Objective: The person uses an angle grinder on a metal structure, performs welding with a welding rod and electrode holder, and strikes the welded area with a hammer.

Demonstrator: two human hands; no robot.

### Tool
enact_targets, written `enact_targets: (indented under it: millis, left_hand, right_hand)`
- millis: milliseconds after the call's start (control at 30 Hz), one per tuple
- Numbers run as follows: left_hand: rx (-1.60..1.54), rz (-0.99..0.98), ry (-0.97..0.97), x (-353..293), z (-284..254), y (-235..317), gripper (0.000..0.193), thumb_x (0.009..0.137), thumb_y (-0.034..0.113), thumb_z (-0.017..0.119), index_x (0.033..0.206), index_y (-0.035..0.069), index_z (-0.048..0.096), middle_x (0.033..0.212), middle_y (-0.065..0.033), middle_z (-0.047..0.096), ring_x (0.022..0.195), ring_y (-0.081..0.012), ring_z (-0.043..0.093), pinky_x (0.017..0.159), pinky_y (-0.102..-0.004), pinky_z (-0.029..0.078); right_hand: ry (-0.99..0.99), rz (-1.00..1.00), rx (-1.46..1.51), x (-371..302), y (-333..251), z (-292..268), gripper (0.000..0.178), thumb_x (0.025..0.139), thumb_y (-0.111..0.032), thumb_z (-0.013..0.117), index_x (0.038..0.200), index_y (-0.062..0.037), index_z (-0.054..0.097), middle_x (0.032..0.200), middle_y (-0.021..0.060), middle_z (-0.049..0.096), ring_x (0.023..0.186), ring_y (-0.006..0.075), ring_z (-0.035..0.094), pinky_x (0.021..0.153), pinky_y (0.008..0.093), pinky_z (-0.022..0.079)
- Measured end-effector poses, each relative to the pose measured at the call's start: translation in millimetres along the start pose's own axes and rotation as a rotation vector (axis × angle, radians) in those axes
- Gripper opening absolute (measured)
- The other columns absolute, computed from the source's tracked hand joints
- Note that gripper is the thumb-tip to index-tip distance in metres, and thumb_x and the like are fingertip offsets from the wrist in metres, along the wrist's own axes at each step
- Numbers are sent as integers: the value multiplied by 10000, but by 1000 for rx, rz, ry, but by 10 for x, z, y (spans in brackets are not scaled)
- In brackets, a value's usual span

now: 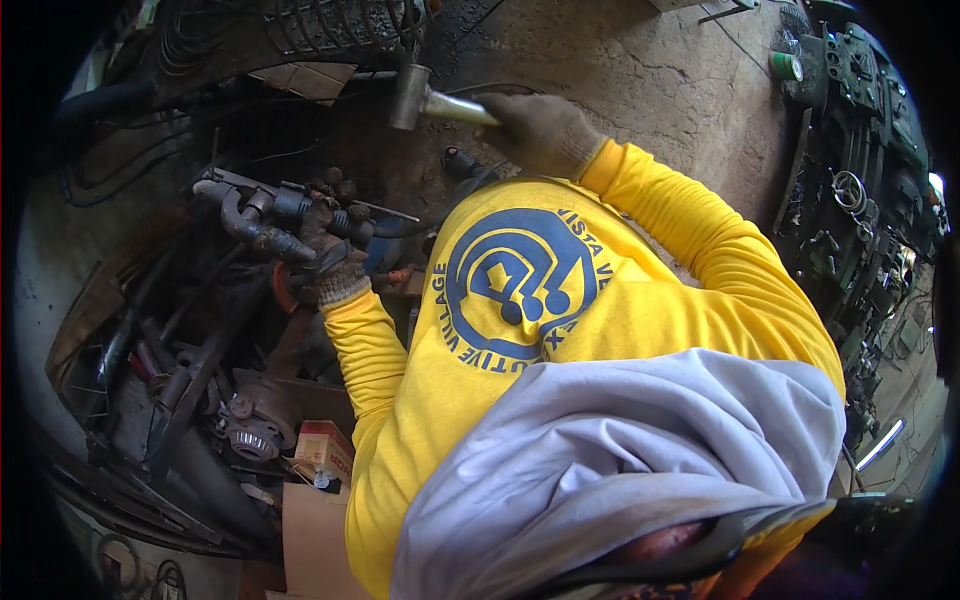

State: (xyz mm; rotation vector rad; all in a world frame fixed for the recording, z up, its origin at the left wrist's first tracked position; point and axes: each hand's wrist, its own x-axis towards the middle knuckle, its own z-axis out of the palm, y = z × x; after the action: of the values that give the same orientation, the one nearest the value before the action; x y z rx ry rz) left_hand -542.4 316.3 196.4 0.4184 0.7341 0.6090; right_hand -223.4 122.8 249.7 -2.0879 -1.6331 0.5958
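Note:
In my right hand (540, 132), in a dirty brown work glove, is a hammer (411, 97) with a thick cylindrical head and a pale handle. The fingers wrap round the end of the handle, and the head points left, apart from the metalwork. My left hand (335, 262), also gloved, is closed at a dark metal assembly (270, 222) of bent, pipe-like parts. Its fingers blend into the greasy parts, so exactly what they grip is unclear. A thin rod (390, 211) sticks out to the right of the assembly.
Scrap metal bars (185, 375) pile up at left, with a round toothed metal part (253, 440) and a red-and-white box (322, 448) nearer. Cardboard (312, 540) lies at the lower left. Dark machinery (855, 160) lines the right side. Cracked concrete floor (690, 90) stretches beyond my right arm.

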Motion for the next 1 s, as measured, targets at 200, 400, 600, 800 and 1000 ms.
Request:
enact_targets:
  millis: [200, 400, 600, 800, 1000]
  left_hand:
    - [20, 9, 4, 1, 12, -7, 249, 901, 121, 729, 1135, 109, 646, 1168, -86, 633, 964, -215, 609, 683, -335, 570]
    - [207, 105, 44, 9, 50, -50, 241, 903, 121, 726, 1130, 112, 647, 1170, -85, 634, 959, -214, 610, 683, -334, 569]
    - [917, 1077, 299, 39, 350, 43, 232, 905, 121, 724, 1125, 114, 649, 1171, -84, 635, 955, -214, 611, 683, -332, 569]
    - [170, 133, 9, -29, 134, -55, 224, 907, 121, 722, 1119, 116, 651, 1173, -84, 636, 951, -213, 612, 684, -331, 568]
    - [9, 138, 6, -38, 127, -52, 215, 909, 121, 720, 1114, 119, 653, 1175, -83, 637, 946, -212, 612, 684, -329, 568]
  right_hand:
    - [-135, -229, 52, -52, -42, 37, 402, 939, -377, 656, 1251, -124, 643, 899, 141, 724, 800, 333, 719, 720, 447, 569]
    - [-141, 120, 15, -125, 84, 138, 352, 957, -355, 674, 1243, -151, 654, 940, 155, 734, 836, 336, 730, 722, 424, 584]
    - [-117, -47, 80, -106, 31, 45, 369, 922, -365, 690, 1207, -133, 661, 874, 157, 719, 784, 349, 714, 699, 427, 579]
    - [-90, 26, 59, -17, 113, 2, 366, 946, -382, 656, 1193, -113, 660, 881, 155, 718, 800, 355, 711, 707, 440, 571]
    - [-222, 115, 80, -169, 63, 41, 403, 953, -406, 644, 1229, -112, 642, 939, 164, 717, 881, 347, 708, 793, 446, 557]
